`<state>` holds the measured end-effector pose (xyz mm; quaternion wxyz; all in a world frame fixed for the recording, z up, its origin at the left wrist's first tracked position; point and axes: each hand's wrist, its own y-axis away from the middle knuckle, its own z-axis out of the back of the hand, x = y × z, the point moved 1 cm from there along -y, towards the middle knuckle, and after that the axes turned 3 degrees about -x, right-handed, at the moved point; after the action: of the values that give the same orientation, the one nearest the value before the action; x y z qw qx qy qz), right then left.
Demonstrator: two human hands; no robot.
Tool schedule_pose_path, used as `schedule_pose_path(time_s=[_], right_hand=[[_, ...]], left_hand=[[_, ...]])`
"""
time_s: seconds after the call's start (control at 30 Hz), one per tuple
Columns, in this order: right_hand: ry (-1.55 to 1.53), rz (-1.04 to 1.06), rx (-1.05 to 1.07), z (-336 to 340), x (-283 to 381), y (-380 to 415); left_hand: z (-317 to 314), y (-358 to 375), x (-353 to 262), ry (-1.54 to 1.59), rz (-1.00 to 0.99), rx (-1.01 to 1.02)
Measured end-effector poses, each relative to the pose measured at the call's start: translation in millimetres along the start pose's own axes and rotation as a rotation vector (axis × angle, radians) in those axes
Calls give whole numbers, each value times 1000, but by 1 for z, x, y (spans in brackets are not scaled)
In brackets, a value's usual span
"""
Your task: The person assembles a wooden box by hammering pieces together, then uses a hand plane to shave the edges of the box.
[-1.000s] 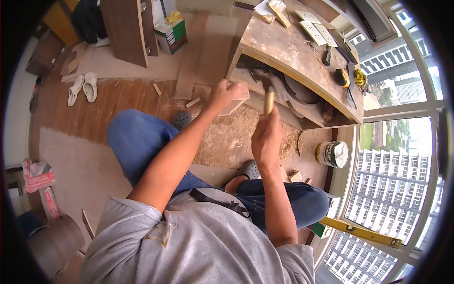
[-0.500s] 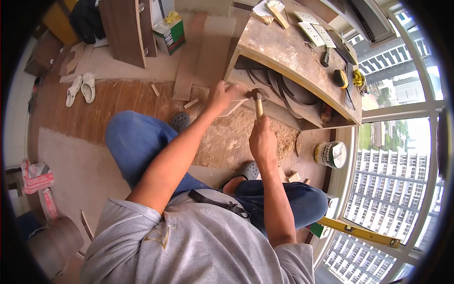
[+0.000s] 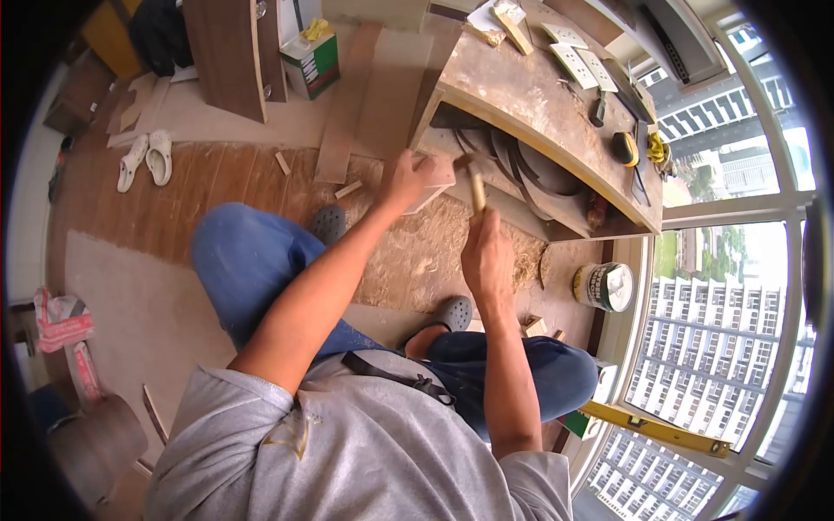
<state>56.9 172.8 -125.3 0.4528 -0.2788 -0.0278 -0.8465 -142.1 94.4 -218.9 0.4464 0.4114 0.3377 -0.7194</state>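
- Overhead, head view: left hand (image 3: 407,180) closed around small pale wood block (image 3: 437,178), pressed against lower front edge of workbench (image 3: 521,95).
- Right hand (image 3: 486,256) fisted on wooden handle of hammer (image 3: 474,185); hammer head just beside block, at bench opening.
- Below both hands: sawdust (image 3: 426,252) over floor.
- On bench top: tape measure (image 3: 624,148), white socket plates (image 3: 578,56).
- Right of knees: paint tin (image 3: 605,286) near window; yellow spirit level (image 3: 656,427) lower down.
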Motion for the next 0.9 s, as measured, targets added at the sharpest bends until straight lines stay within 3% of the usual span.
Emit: schedule_pose_path(time_s=[0.07, 0.13, 0.2, 0.23, 0.4, 0.47, 0.57, 0.63, 0.67, 0.7, 0.77, 0.9], right_hand=[[-78, -117, -26, 14, 31, -3], [-168, 34, -342, 18, 41, -5], [-90, -39, -2, -5, 20, 2], [108, -131, 170, -6, 14, 1], [-34, -54, -16, 44, 22, 7], [-173, -46, -135, 83, 30, 14], [-421, -202, -19, 117, 2, 32], [-576, -304, 40, 125, -12, 45], [-740, -386, 71, 127, -19, 49], [-908, -461, 107, 126, -26, 50], [-929, -497, 61, 112, -40, 54], [-967, -529, 15, 122, -41, 53]], left_hand=[[-5, 0, 5, -2, 24, -5], [-4, -1, 4, 1, 40, -20], [-2, -3, 3, 3, 46, 54], [-2, -3, 1, 6, 36, 52], [-4, -3, -1, -54, 71, 48], [-15, -1, 25, -31, 62, 19], [-10, -8, 10, 244, 110, -10], [5, 4, -22, 146, -56, -296], [10, 9, -43, 146, -73, -295], [14, 12, -70, 211, -190, -205], [19, 4, -144, 315, -357, -9], [-35, -85, -234, -143, -844, 135]])
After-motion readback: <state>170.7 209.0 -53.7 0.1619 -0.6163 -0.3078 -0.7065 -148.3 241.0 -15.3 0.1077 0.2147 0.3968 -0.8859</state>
